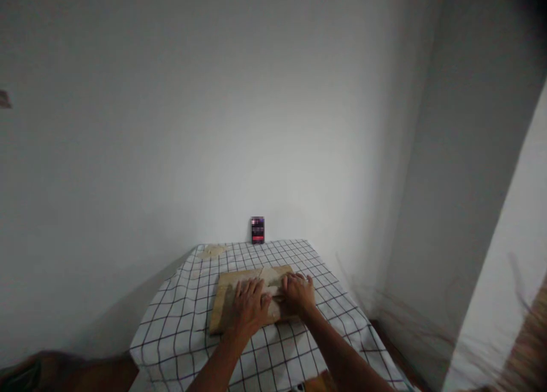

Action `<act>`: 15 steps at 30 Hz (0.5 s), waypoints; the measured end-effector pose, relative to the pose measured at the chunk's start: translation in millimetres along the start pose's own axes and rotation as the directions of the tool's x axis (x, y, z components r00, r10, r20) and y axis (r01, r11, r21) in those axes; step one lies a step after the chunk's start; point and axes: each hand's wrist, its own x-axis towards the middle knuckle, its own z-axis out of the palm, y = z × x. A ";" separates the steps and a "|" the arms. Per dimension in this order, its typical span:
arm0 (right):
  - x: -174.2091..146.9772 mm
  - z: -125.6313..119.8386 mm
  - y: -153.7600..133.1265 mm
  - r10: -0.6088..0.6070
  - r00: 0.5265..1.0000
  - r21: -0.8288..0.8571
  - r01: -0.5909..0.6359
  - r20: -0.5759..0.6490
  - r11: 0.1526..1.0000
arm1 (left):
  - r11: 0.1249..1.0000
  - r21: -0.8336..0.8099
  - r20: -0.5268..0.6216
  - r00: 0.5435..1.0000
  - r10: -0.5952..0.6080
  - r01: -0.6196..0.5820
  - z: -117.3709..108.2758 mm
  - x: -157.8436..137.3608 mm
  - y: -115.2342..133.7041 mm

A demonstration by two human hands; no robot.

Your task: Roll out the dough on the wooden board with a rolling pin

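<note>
A flat tan envelope or paper bag (226,301) lies on a table covered with a white cloth with a black grid (179,335). My left hand (249,307) rests flat on its middle, fingers spread and pointing away from me. My right hand (298,293) presses on its right part, fingers curled down over a folded flap. Both hands touch the tan paper; whether either one grips it is unclear.
A small dark box with red and purple print (257,230) stands upright at the table's far edge against the white wall. A pale patch (210,250) lies at the far left corner of the cloth. A wall runs close along the right.
</note>
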 end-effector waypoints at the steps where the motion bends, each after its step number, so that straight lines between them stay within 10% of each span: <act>1: 5.5 -0.3 0.4 -0.004 1.000 -0.016 0.004 0.005 1.000 | 1.000 -0.006 -0.004 1.000 -0.007 0.007 1.0 6.2 -1.2; 8: 56.6 5.9 4.6 -0.020 0.999 -0.076 0.023 0.046 0.997 | 0.999 0.035 0.024 1.000 -0.011 0.010 17.3 59.4 -13.6; 15: 109.4 21.7 5.2 0.215 0.976 0.073 -0.217 0.026 0.974 | 0.993 0.112 0.129 0.991 -0.043 0.028 45.7 109.2 -36.1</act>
